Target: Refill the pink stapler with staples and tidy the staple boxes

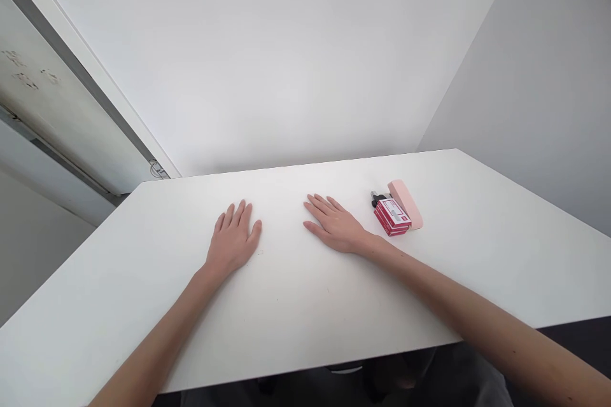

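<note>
My left hand [232, 238] lies palm down and flat on the white table [286, 324], fingers a little spread, holding nothing. To its right, my right hand [337, 226] also rests flat with its fingers stretched out, and nothing is in it. Beyond the right hand's wrist sits a small stack of red and white boxes [393, 216]. A pink oblong case [407, 205] stands against the far right side of the boxes. Partly hidden behind the stack is a small black and metal object [377, 198] whose kind I cannot make out. Neither hand touches these things.
A white wall [286, 63] rises along the table's back edge, and a grey wall [534, 76] stands to the right. At the left are a window-like frame [95, 70] and a wall socket with a cable [158, 169]. My legs are below the table's front edge.
</note>
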A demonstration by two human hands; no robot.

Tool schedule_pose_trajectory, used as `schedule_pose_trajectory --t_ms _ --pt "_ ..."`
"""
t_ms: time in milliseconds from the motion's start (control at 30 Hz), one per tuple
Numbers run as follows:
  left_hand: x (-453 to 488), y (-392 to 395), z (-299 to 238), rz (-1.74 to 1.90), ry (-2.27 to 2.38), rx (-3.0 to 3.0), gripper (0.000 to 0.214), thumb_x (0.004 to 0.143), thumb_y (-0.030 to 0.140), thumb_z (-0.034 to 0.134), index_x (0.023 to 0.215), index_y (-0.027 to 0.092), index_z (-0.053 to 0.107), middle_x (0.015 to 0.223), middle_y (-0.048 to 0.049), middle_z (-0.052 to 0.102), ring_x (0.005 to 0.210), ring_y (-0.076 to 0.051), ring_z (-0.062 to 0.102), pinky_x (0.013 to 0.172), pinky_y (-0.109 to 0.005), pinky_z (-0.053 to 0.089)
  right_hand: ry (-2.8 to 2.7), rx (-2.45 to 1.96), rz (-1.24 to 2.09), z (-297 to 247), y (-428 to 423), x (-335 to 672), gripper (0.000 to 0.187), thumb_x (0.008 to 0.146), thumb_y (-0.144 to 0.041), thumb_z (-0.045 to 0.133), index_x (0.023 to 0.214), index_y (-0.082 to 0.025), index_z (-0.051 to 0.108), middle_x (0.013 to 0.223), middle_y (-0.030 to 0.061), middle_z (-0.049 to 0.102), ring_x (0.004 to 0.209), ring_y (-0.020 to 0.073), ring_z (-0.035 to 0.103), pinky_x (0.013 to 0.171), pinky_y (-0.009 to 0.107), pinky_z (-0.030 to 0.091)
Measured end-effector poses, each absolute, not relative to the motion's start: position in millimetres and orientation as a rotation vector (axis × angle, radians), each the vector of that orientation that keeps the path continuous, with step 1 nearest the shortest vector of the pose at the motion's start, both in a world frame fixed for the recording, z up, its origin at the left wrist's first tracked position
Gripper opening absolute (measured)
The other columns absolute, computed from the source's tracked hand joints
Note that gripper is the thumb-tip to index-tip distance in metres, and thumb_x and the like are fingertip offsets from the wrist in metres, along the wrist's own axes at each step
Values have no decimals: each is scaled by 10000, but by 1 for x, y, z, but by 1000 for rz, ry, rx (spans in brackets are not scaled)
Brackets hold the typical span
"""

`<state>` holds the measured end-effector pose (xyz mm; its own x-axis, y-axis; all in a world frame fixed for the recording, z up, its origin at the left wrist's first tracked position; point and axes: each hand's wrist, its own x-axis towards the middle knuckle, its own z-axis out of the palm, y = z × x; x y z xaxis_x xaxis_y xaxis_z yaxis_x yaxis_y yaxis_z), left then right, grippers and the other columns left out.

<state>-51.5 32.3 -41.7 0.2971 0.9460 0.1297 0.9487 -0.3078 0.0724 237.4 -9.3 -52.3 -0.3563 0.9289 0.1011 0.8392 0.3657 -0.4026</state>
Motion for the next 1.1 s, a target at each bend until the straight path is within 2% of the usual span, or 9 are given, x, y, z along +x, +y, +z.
schedule_pose_trajectory --t_ms 133,433,633,833,1100 --pt "-36 49 -43 -214 -1882 -2500 704 1056 543 199 1636 169 340 1740 -62 239 1625 -323 156 1310 -537 179 -2305 -1569 400 -53 -7 237 766 1077 -629 173 1657 -147 310 1759 91 168 1641 227 92 1344 461 59" --pt "-23 68 -47 -235 -1890 -2513 717 1054 560 202 1638 166 338 1741 -66 234 1625 -342 141 1308 -560 168 -2285 -1566 402 -53 -7 238 742 1080 -620 201 1642 -159 349 1753 80 196 1637 223 128 1347 457 86" --pt "-25 64 -45 -289 -1855 -2511 670 1055 541 252 1607 192 405 1720 -71 300 1612 -347 203 1293 -565 216 -2291 -1564 396 -51 -9 238 716 1084 -612 202 1639 -188 360 1753 69 204 1635 230 139 1347 461 93" --pt "-25 58 -40 -271 -1872 -2544 676 1059 523 238 1609 166 401 1728 -61 278 1617 -325 190 1309 -521 197 -2310 -1578 395 -49 -11 238 724 1090 -590 208 1633 -138 365 1751 88 205 1636 231 132 1349 444 86" --pt "-30 59 -43 -326 -1830 -2572 640 1059 510 270 1589 195 442 1715 -58 315 1610 -311 224 1300 -518 236 -2302 -1560 398 -51 -10 239 710 1088 -600 208 1632 -174 373 1750 79 216 1635 232 141 1347 454 98"
